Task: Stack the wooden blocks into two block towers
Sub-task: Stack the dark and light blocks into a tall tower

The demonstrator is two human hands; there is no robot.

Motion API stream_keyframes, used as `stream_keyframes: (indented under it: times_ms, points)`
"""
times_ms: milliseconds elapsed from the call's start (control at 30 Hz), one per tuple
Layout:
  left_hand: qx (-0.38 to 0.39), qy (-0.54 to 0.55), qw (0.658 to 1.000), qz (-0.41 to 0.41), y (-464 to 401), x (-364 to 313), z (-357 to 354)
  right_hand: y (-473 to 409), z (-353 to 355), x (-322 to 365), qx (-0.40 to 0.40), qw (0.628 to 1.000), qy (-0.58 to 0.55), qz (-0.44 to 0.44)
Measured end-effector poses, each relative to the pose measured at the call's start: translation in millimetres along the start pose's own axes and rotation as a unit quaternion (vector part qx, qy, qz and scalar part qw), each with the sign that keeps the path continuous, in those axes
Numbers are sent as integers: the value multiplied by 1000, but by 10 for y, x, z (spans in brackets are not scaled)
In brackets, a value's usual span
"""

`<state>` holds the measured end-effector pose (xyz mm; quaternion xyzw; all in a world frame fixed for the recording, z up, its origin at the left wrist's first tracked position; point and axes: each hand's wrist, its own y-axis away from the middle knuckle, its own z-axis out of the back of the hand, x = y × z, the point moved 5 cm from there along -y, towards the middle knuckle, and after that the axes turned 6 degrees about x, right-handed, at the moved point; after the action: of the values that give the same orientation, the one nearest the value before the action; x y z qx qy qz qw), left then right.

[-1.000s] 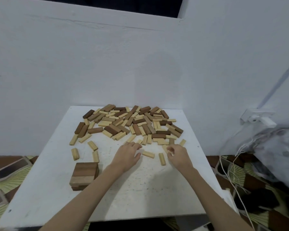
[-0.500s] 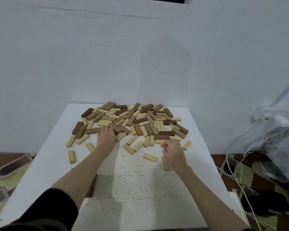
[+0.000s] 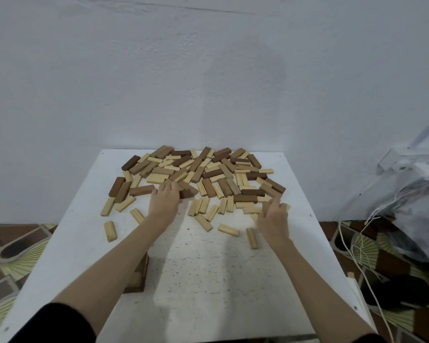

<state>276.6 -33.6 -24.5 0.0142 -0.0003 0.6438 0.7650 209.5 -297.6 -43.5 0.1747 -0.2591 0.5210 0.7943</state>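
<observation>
Loose wooden blocks [image 3: 196, 177], light and dark, lie spread over the far half of the white worktop [image 3: 208, 280]. The left hand [image 3: 164, 200], mid-frame, reaches into the pile's near edge, fingers curled round a dark block [image 3: 187, 193]. The right hand [image 3: 273, 219], right of centre, pinches a brown block [image 3: 265, 207]. A short stack [image 3: 139, 278] sits lower left, mostly hidden under the left forearm.

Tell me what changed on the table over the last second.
The left hand moved from the bare middle of the table up to the near edge of the block pile, where it now grips a dark block. The right hand rose slightly toward the pile. The started tower stayed put.
</observation>
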Motion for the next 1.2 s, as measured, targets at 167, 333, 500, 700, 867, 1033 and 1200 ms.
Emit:
stream_keyframes:
  times_ms: [167, 333, 500, 700, 867, 1033, 1200]
  points:
    - [-36, 238, 970, -27, 130, -178, 107, -101, 51, -9, 40, 996, -60, -55]
    - [-85, 310, 946, -32, 255, -370, 132, -182, 195, 132, 39, 968, -220, -111]
    - [-63, 366, 928, -17, 401, -578, 116, -387, 57, 224, 157, 914, -324, -185]
    - [-33, 344, 938, -22, 531, -651, 0, -481, -27, 364, 133, 987, 64, 56]
    - [-8, 245, 968, -41, 535, -622, -64, -527, -118, 341, 131, 969, 185, 99]
    - [-43, 249, 967, -40, 562, -599, -23, -489, -82, 454, 154, 943, 253, 153]
    - [-59, 266, 961, -50, 613, -635, -6, -426, -73, 540, 161, 936, 257, 179]
